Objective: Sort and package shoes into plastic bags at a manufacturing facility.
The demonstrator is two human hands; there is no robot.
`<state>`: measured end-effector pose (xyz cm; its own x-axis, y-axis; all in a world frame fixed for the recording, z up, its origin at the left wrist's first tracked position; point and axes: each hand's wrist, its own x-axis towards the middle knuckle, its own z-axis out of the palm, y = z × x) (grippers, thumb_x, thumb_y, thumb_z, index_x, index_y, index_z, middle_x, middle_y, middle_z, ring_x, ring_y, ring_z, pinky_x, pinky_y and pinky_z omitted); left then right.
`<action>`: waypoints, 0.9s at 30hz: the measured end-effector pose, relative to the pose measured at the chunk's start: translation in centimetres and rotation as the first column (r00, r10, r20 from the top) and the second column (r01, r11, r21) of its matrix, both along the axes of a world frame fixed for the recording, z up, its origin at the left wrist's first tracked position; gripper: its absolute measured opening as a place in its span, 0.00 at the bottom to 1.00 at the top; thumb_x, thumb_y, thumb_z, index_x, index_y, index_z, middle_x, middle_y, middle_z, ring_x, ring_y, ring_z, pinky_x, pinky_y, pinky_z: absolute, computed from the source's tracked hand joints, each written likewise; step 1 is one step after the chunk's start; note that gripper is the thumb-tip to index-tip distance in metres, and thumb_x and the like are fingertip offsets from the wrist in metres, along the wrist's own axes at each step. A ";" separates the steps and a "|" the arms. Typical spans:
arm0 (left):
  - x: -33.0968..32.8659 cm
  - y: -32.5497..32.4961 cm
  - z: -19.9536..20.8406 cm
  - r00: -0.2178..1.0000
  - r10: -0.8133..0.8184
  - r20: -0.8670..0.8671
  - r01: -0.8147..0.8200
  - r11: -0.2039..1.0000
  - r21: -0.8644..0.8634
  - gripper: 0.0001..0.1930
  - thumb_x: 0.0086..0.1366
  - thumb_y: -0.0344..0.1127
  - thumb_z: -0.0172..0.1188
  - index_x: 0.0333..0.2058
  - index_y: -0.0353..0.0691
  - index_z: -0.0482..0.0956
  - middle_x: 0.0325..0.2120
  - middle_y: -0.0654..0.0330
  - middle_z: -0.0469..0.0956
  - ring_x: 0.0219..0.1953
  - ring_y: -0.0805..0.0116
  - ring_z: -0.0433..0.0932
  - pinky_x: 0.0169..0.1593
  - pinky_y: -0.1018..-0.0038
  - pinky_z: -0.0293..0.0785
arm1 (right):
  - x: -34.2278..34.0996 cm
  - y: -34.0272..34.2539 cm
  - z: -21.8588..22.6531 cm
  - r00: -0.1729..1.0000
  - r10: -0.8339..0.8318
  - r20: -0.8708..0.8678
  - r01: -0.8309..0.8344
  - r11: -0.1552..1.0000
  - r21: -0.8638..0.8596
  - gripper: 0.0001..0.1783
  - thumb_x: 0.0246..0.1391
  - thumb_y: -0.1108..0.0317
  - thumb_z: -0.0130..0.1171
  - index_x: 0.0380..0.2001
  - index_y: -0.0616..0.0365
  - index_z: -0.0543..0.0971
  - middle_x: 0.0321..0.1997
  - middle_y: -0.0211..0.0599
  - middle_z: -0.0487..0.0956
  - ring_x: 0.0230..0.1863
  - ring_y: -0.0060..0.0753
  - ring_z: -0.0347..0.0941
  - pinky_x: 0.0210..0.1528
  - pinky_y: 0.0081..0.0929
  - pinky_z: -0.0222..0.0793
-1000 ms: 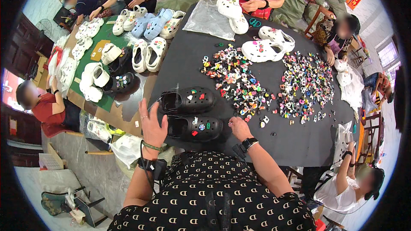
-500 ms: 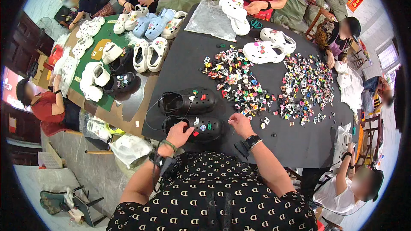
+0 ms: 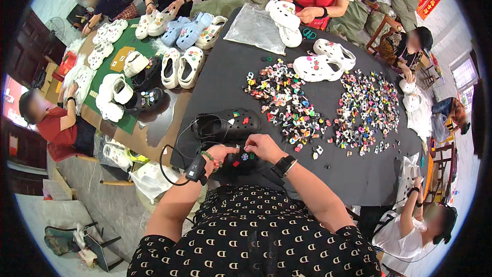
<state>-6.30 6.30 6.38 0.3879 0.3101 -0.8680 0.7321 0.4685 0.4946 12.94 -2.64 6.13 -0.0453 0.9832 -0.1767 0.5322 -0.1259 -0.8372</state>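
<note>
On the black clog (image 3: 241, 160), both hands curled: left hand (image 3: 219, 155), right hand (image 3: 262, 146).

Just one head-worn fisheye here, looking steeply down and close over the hands (image 3: 241, 155) at the near tabletop (image 3: 225, 72) edge; the bent rim probably distorts things farther away.

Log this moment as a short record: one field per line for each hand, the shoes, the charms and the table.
left hand: grips the near black clog from its left side
right hand: fingertips pressed on top of the same clog
near black clog: at the table edge, small coloured charms on it
second black clog: lies just beyond, untouched
charm piles: two spreads of small coloured charms, to the right of the clogs
table: black top
</note>
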 end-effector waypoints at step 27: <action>0.5 -2.3 -0.6 0.954 0.297 -0.038 -0.297 0.955 0.010 0.11 0.51 0.37 0.64 0.20 0.35 0.76 0.12 0.61 0.69 0.09 0.73 0.63 0.13 0.71 0.54 | -2.1 3.7 0.1 0.928 0.258 0.268 -0.167 0.933 -0.318 0.09 0.32 0.69 0.68 0.20 0.59 0.79 0.23 0.41 0.79 0.30 0.40 0.77 0.32 0.34 0.71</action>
<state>-5.83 4.00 5.81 0.2437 0.4100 -0.8789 0.5788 0.6657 0.4710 10.81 1.08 6.28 -0.1477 0.8618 -0.4853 0.7931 -0.1899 -0.5787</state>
